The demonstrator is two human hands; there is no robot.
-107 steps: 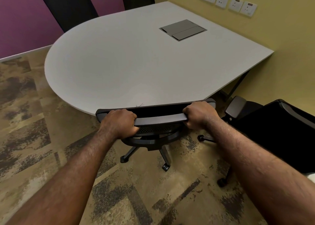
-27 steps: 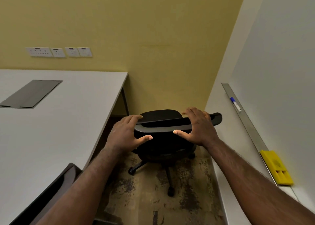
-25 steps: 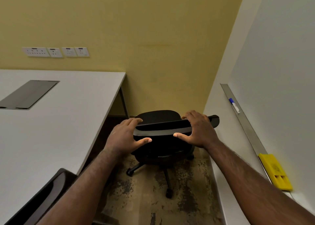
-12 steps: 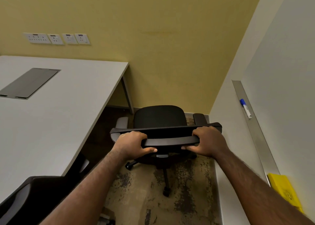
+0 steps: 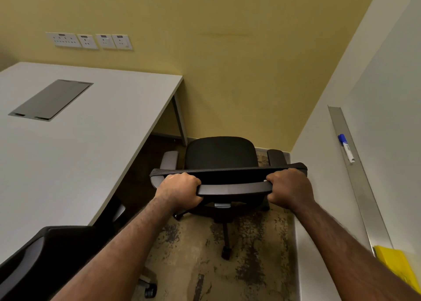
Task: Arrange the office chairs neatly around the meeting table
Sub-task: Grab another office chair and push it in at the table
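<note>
The office chair [image 5: 219, 155] stands in the corner gap between the table [image 5: 75, 141] and the white side wall, its seat facing the yellow wall and so turned away from the table edge. Both hands grip the top rail of its backrest: the left hand [image 5: 178, 190] near the rail's left end, the right hand [image 5: 288, 188] near its right end, fingers [image 5: 276, 177] curled tight over the bar. A spread grip like this likely gives leverage to swivel and roll the chair towards the table's side. A second chair [image 5: 52, 253] sits at lower left, partly tucked under the table. On the right wall, a metal tray [image 5: 362, 200] holds a blue-capped marker [image 5: 346, 148] and, nearer, a yellow eraser [image 5: 396, 268]. A closed cable hatch [image 5: 51, 99] is set in the tabletop.
</note>
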